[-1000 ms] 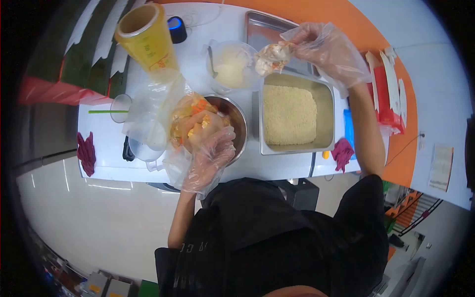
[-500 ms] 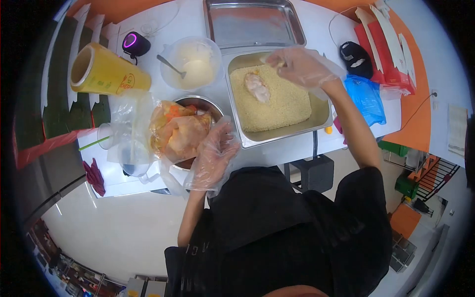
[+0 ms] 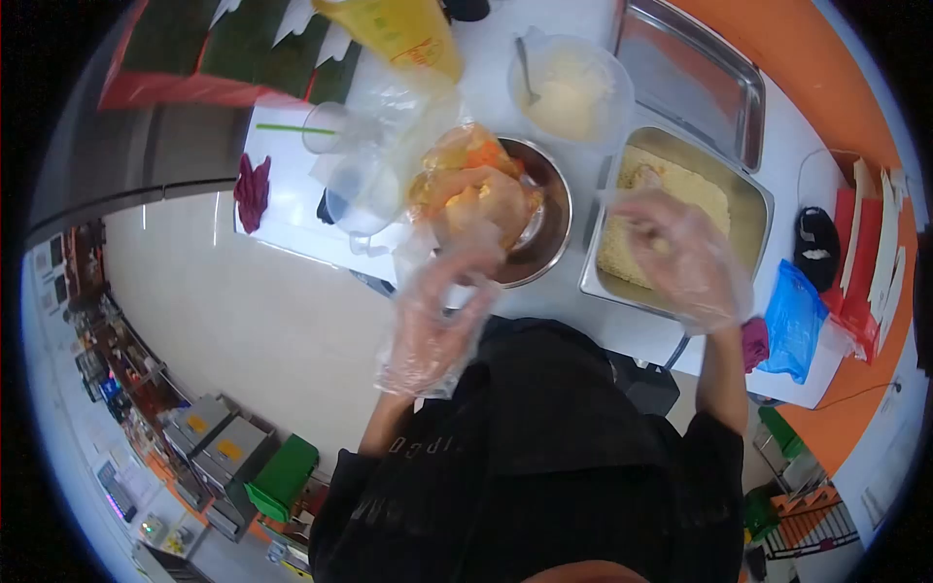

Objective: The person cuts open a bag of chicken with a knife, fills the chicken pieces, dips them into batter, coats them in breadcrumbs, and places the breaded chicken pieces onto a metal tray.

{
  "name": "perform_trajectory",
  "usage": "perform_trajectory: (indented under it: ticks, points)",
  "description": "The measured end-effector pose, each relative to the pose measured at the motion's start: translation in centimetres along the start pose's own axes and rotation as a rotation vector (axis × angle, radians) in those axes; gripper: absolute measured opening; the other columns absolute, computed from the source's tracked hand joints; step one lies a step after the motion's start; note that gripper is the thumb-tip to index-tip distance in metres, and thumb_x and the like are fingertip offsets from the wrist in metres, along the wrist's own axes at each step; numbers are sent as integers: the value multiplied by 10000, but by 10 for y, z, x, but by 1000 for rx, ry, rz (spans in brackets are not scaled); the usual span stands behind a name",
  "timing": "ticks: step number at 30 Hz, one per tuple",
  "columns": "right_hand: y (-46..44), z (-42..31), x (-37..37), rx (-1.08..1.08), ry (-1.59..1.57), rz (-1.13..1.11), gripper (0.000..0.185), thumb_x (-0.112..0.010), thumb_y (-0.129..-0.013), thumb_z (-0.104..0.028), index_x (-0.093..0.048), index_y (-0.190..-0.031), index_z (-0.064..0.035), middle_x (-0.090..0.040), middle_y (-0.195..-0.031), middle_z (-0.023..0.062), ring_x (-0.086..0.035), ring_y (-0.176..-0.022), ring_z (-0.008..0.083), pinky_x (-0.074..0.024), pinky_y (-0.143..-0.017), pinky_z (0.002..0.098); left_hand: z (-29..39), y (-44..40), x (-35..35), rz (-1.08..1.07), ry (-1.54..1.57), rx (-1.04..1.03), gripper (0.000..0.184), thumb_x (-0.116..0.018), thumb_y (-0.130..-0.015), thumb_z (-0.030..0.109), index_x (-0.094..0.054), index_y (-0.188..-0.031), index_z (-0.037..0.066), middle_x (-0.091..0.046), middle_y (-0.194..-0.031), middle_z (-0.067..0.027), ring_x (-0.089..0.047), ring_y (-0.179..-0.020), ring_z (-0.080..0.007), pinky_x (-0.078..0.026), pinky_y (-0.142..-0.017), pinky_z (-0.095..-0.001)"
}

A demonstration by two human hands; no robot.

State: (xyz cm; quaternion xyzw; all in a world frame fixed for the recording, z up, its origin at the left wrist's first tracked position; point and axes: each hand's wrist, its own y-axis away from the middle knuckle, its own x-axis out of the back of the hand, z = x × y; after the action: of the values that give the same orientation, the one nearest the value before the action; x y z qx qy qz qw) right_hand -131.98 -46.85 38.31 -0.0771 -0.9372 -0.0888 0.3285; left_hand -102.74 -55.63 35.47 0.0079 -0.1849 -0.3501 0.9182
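Note:
My left hand (image 3: 437, 316), in a clear plastic glove, is at the near side of a plastic bag of raw meat pieces with orange bits (image 3: 476, 199). Its fingers curl with the thumb apart from them; nothing shows between. The bag rests in a round metal bowl (image 3: 556, 219). My gloved right hand (image 3: 685, 257) hovers over the pale crumbs (image 3: 702, 194) in a deep steel pan (image 3: 766, 209). Motion blurs its fingers, so what they hold, if anything, is unclear. Beyond them a piece of meat (image 3: 645, 176) lies on the crumbs, partly hidden.
Behind the bowl stands a tub of pale batter (image 3: 573, 102) with a spoon (image 3: 526, 73). A shallow steel tray (image 3: 690, 73) lies behind the pan. To the left are a clear jug (image 3: 360, 199), a yellow film roll (image 3: 403, 44) and a dark red cloth (image 3: 253, 194). A blue bag (image 3: 792, 321) is at right.
The view has swung left, shifting the table rightward. My right hand has come from the pan's far side toward its near side. My left hand's thumb and fingers now show a gap.

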Motion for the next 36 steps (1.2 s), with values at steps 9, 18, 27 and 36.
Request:
perform_trajectory:
  ticks: [9, 18, 27, 36]
  points:
    - [-167, -32, -168, 401, 668, -632, 208, -687, -800, -191, -759, -933, -49, -730, -920, 187, -695, -797, 385, -568, -734, 442, -59, 12, 27, 410, -447, -23, 486, -807, -891, 218, -631, -1306, 35, -666, -1270, -193, -608, -1199, -384, -467, -1046, -475]
    - [-142, -35, -184, 458, 634, -611, 285, -712, -764, -241, -700, -818, 38, -686, -786, 238, -706, -764, 413, -574, -682, 467, -84, 20, 28, 265, -277, -67, 635, -832, -842, 192, -543, -1392, 62, -622, -1309, -188, -561, -1246, -410, -446, -1073, -491]
    - [-126, -40, -164, 408, 725, -686, 268, -689, -795, -226, -691, -909, 15, -699, -897, 231, -705, -822, 406, -567, -720, 477, -84, 9, 34, 266, -412, -185, 549, -799, -845, 117, -571, -1344, 81, -616, -1357, -135, -540, -1296, -378, -438, -1098, -475]
    - [-117, -32, -117, 600, 392, -319, 209, -688, -862, -239, -721, -1001, -86, -691, -916, 182, -666, -918, 358, -532, -840, 444, -70, -3, 23, 366, 67, -237, 576, -817, -824, 88, -573, -1343, 32, -615, -1358, -185, -565, -1268, -392, -445, -1084, -483]
